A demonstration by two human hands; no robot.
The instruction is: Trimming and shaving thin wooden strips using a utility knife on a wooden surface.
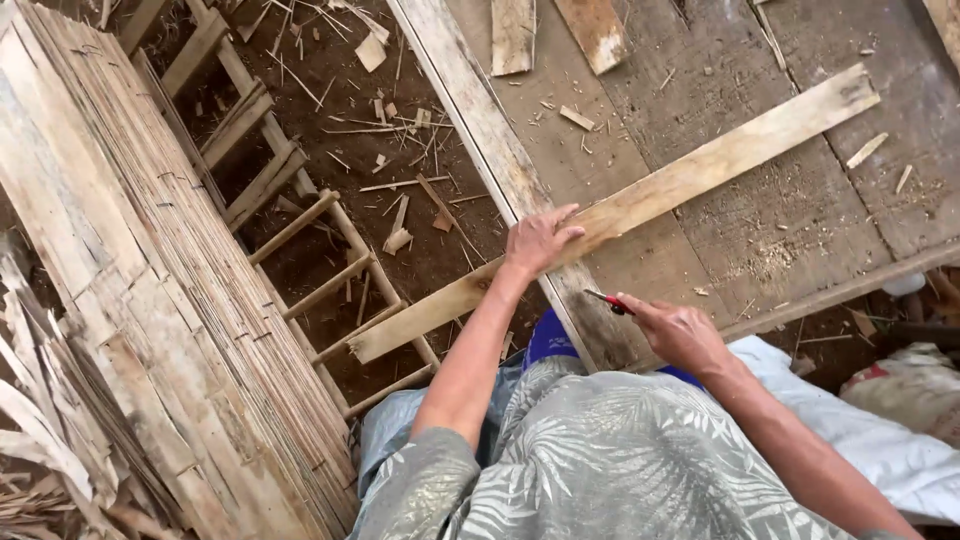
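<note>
Long plank (640,200), laid slantwise across a wooden platform (800,230) with one end overhanging bare ground, pressed flat under spread left hand (535,243); red pencil (608,301) pinched in right hand (683,335) fingers; slippage likely if pressure eases, skewing any mark.

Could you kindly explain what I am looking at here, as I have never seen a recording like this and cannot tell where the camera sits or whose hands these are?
There is one picture, taken by a camera worn on a person's head, looking down at their own arms. No machine is involved. The left hand presses flat on a long wooden plank, which lies slantwise across a wooden platform and sticks out over the dirt ground. The right hand holds a red pencil, its tip close to the plank's near edge. Wood chips and offcuts are scattered about. To the left lie a ladder-like wooden frame and a stack of thin bamboo strips.
</note>
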